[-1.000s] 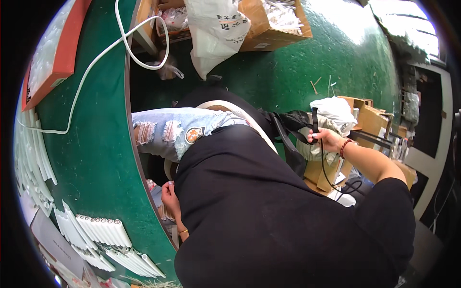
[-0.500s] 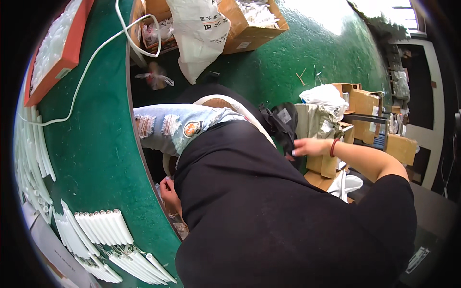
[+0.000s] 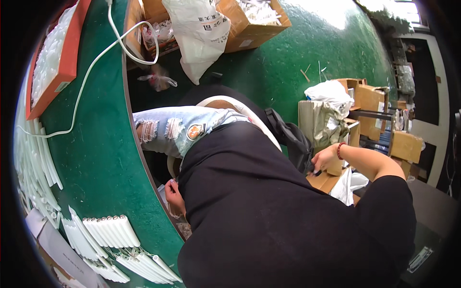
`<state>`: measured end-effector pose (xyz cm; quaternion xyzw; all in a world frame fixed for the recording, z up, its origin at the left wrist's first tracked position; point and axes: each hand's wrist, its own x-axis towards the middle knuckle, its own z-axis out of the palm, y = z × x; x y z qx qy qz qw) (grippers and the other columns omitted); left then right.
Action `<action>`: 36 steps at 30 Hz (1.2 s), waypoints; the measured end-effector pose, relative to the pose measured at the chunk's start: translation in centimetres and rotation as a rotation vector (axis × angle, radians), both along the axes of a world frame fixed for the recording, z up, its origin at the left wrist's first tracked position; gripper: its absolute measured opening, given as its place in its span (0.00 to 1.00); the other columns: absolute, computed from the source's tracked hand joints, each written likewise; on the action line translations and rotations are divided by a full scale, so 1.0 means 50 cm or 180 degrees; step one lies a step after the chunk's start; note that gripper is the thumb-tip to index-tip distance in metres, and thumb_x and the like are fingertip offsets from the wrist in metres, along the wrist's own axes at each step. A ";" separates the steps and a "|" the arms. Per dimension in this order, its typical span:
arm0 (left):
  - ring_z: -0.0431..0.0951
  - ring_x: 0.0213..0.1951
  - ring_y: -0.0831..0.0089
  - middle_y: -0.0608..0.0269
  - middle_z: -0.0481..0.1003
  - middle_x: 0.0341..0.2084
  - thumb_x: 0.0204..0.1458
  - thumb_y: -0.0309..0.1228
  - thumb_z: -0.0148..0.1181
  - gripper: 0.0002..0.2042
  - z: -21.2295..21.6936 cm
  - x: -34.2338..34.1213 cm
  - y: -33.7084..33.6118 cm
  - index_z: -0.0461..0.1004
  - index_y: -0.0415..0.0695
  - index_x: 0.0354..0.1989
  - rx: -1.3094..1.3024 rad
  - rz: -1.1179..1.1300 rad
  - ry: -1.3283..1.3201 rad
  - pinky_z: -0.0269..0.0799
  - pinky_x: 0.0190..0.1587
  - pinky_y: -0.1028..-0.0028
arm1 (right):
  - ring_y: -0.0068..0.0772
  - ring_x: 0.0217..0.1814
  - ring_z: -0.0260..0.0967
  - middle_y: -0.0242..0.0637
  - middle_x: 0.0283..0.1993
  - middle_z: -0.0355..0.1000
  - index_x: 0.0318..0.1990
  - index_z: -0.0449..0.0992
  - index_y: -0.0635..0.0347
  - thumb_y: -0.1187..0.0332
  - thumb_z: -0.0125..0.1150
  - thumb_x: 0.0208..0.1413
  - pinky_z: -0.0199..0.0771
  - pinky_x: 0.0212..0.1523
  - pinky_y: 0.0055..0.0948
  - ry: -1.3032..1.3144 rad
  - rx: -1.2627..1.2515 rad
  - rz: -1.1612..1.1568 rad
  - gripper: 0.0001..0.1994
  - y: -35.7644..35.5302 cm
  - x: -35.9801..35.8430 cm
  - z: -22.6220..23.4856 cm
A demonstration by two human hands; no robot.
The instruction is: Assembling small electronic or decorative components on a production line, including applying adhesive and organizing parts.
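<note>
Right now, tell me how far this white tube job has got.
Done: white tubes lie in neat rows on the green table, with more along its left edge. In hand: little shows. The right hand reaches to the cardboard boxes beside the black bag, its grip unclear; the left hand sits at the table's edge. Left: the open box of white parts on the floor.

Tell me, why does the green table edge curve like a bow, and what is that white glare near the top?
Head view: the fisheye lens bends the green table edge and darkens the corners; bright light washes out a patch of the green floor at the top; the right hand by the cardboard box looks slightly soft.
</note>
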<state>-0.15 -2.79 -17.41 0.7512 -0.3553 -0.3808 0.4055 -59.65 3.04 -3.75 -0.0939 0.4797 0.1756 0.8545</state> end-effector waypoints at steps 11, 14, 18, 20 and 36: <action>0.69 0.28 0.83 0.68 0.72 0.25 0.60 0.30 0.54 0.09 0.016 0.020 -0.010 0.74 0.36 0.39 0.0151 -0.0037 0.0079 0.67 0.32 0.81 | 0.32 0.55 0.69 0.44 0.55 0.70 0.51 0.66 0.68 0.85 0.44 0.39 0.67 0.51 0.27 0.1561 -0.0350 -0.3278 0.25 -0.044 0.248 0.102; 0.69 0.27 0.82 0.68 0.72 0.25 0.60 0.30 0.54 0.09 0.023 0.015 -0.012 0.74 0.35 0.38 0.0128 -0.0085 0.0028 0.67 0.31 0.82 | 0.33 0.53 0.70 0.45 0.55 0.71 0.52 0.64 0.69 0.83 0.43 0.38 0.68 0.51 0.27 0.1915 -0.0372 -0.3473 0.26 -0.122 0.298 0.141; 0.70 0.27 0.82 0.67 0.73 0.26 0.61 0.30 0.54 0.09 0.017 0.023 -0.013 0.73 0.35 0.39 0.0122 -0.0082 0.0126 0.68 0.32 0.81 | 0.32 0.46 0.74 0.43 0.50 0.73 0.55 0.64 0.65 0.82 0.42 0.38 0.71 0.47 0.27 0.2095 -0.1231 -0.2369 0.29 -0.197 0.297 0.170; 0.70 0.27 0.82 0.67 0.74 0.26 0.61 0.30 0.53 0.09 0.019 0.026 -0.009 0.73 0.35 0.39 0.0037 -0.0138 0.0076 0.68 0.32 0.81 | 0.31 0.47 0.73 0.40 0.52 0.72 0.57 0.63 0.61 0.85 0.42 0.38 0.70 0.47 0.26 0.2014 -0.1141 -0.2098 0.31 -0.197 0.318 0.171; 0.70 0.28 0.83 0.68 0.73 0.25 0.61 0.31 0.53 0.09 0.040 0.006 -0.044 0.74 0.37 0.38 0.0342 0.0074 0.0115 0.66 0.33 0.81 | 0.46 0.69 0.53 0.56 0.67 0.53 0.69 0.31 0.68 0.59 0.66 0.50 0.54 0.67 0.37 0.2427 -0.2221 0.0393 0.51 -0.156 0.309 -0.117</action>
